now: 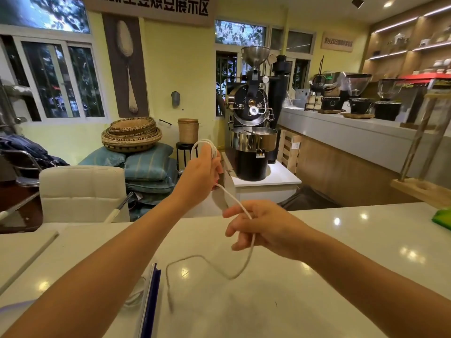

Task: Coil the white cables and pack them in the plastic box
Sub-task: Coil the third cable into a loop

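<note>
My left hand (201,173) is raised above the far edge of the white table (317,276) and closed around several loops of a white cable (245,263). From that fist the cable runs down to my right hand (261,228), which pinches it between thumb and fingers. Below the right hand the cable hangs in a slack curve and trails across the table toward me. The clear plastic box (146,296) with a blue edge stands at the lower left, partly behind my left forearm. Another white cable (135,297) lies inside it.
A white padded chair (83,191) stands behind the table at the left. A green object (443,219) lies at the table's right edge, near a wooden stand (422,189). A coffee roaster (253,132) and a counter are farther back.
</note>
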Motion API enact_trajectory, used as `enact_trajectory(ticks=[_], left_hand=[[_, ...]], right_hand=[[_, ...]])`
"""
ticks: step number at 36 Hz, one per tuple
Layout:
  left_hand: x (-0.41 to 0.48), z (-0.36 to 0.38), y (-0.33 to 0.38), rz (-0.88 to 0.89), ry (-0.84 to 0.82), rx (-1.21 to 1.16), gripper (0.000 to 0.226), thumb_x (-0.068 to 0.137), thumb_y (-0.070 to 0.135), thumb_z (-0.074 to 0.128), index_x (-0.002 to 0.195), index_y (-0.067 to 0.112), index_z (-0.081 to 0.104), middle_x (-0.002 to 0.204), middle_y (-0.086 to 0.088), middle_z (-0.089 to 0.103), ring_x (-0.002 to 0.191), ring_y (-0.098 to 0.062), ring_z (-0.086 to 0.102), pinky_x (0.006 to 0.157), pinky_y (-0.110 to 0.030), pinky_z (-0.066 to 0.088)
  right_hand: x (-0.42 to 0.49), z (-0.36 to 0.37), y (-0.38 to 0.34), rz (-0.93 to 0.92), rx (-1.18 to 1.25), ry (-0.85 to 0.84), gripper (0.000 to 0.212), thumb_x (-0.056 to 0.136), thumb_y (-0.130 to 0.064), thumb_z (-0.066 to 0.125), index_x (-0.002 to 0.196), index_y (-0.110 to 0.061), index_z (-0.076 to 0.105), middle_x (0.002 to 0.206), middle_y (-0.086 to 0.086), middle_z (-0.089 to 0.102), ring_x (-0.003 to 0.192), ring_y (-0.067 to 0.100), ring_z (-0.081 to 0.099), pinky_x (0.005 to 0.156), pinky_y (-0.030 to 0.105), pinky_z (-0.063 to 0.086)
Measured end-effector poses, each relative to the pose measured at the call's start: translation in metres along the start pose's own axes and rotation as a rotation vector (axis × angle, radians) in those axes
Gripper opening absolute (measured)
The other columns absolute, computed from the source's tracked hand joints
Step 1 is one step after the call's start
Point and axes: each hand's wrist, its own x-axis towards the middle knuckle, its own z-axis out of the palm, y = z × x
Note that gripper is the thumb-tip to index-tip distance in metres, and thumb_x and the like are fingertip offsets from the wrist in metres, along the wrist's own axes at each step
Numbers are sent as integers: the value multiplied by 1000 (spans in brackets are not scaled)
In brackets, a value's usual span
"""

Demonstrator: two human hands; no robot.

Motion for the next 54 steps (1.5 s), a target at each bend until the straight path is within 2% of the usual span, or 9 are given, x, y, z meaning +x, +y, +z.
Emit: enact_trajectory(ticks=[9, 19, 26, 30, 33, 36, 40, 46, 54], left_hand=[[-9, 4, -12, -107, -163, 233, 17, 96, 17, 30, 95, 5, 41, 66, 1, 44, 59, -13, 45, 55, -18, 37], [-39, 3, 25, -250, -446, -518, 33, 97, 16, 25, 74, 14, 49, 58, 1, 49, 43, 1, 43, 47, -9, 37], [-46, -12, 63, -255, -580, -899, 26, 91, 27, 34, 77, 14, 52, 50, 9, 51, 48, -5, 42, 54, -18, 35], [-46, -18, 76, -245, -620, -1088, 21, 86, 22, 35, 77, 12, 51, 48, 8, 52, 44, -5, 43, 55, -20, 40], [-43, -20, 85, -234, -580, -1197, 22, 88, 19, 37, 77, 12, 54, 49, 6, 55, 44, -5, 47, 55, -17, 47], [-37, -19, 86, -223, -455, -1134, 21, 89, 23, 39, 76, 11, 50, 49, 5, 56, 46, -7, 50, 56, -25, 43], [-26, -14, 72, -249, -264, -917, 25, 96, 20, 31, 79, 13, 48, 52, 5, 57, 49, -7, 49, 57, -21, 46], [-18, -13, 46, -151, -104, -499, 24, 96, 14, 33, 75, 20, 42, 62, 2, 54, 47, 1, 47, 53, -9, 41], [-24, -9, 20, -73, -166, -104, 28, 96, 15, 35, 71, 27, 34, 64, 6, 50, 52, -3, 45, 54, -10, 41]], right_hand=[[-18, -28, -47, -122, -244, 99, 23, 90, -22, 44, 78, -10, 60, 40, -9, 45, 34, 1, 34, 34, 11, 27], [-5, -67, -91, -522, -652, 523, 13, 85, -18, 56, 76, -15, 65, 69, -2, 60, 62, 1, 54, 66, 15, 38], [17, -86, -71, -513, -357, 617, 21, 84, -17, 57, 90, 3, 63, 73, 0, 58, 70, 6, 55, 66, 18, 41], [33, -75, -40, -378, -150, 548, 13, 85, -21, 56, 79, -11, 62, 68, -2, 53, 53, 2, 50, 50, 14, 40], [45, -53, -14, -258, -39, 457, 22, 89, -12, 49, 69, -15, 59, 63, 1, 55, 62, 12, 51, 61, 22, 43], [49, -22, 10, -185, 26, 400, 35, 93, -10, 42, 60, -16, 50, 42, -8, 52, 41, 2, 47, 42, 13, 37], [47, 12, 37, -207, -75, 246, 31, 91, -19, 48, 62, -26, 56, 59, -3, 50, 50, 7, 39, 46, 16, 31], [36, 33, 41, -341, -431, 284, 28, 95, -21, 41, 104, -10, 65, 57, -8, 49, 52, 1, 45, 56, 5, 37], [18, 32, 16, -381, -673, 246, 33, 93, -22, 42, 100, 2, 64, 68, 7, 57, 62, 12, 47, 66, 28, 40]])
